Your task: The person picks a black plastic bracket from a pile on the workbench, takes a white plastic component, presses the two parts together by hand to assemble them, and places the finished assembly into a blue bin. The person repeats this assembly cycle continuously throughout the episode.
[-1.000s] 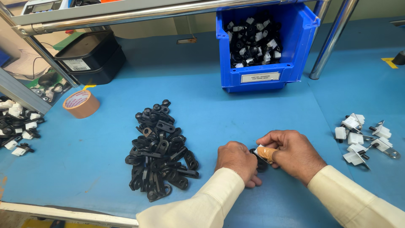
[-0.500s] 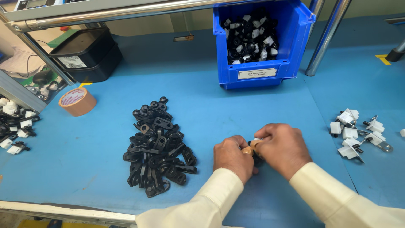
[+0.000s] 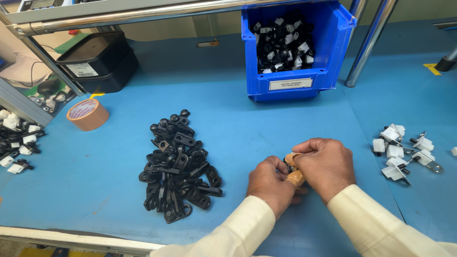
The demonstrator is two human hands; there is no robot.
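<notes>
Factory assembly bench: blue mat (image 3: 238, 123), parts bin (image 3: 297, 47), heaped black clips (image 3: 178, 164).

Bin: I see a blue plastic bin (image 3: 328, 52) at the back, filled with black and white parts.
Tape: a brown tape roll (image 3: 87, 114) lies flat at my left side.
Black case: a black box (image 3: 97, 62) stands behind the tape roll.
White parts, right: a small group of white clips with metal pieces (image 3: 404, 152) lies at my right.
White parts, left: more black and white pieces (image 3: 16, 143) are at the left edge.
Frame: a metal bar (image 3: 119, 16) crosses above the blue table (image 3: 266, 119).
</notes>
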